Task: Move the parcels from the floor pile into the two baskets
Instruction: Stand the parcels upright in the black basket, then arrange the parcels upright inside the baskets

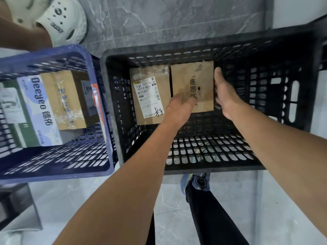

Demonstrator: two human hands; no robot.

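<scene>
- Plainly, two baskets stand side by side on the grey marbled floor (159, 15), close enough that a parcel can go into either one. The black perforated plastic basket (194, 45) fills the centre and right of the frame. The blue perforated plastic basket (44, 55) sits at the left.
- The blue basket holds three parcels that I can count: a white and lilac printed carton (40, 110), a taped brown cardboard box (62, 99) beside it, and a green and white box (19, 131) at the far left edge, partly cut off.
- The black basket holds two parcels lying flat and touching along one side, probably to leave floor space for more. One is a brown parcel with a white shipping label (150, 96); the other is a plain brown cardboard parcel with dark print (192, 82).
- Both hands are on the plain parcel, apparently setting it down.
  - The left hand (178, 108) lays stretched, blurred fingers over its lower left corner.
  - The right hand (226, 98) lies against its right edge with the thumb straight. Its other fingers are hidden, so I cannot tell whether they hook underneath.
- One white perforated clog (62, 20) shows in the upper left.
- The floor pile is out of view.
</scene>
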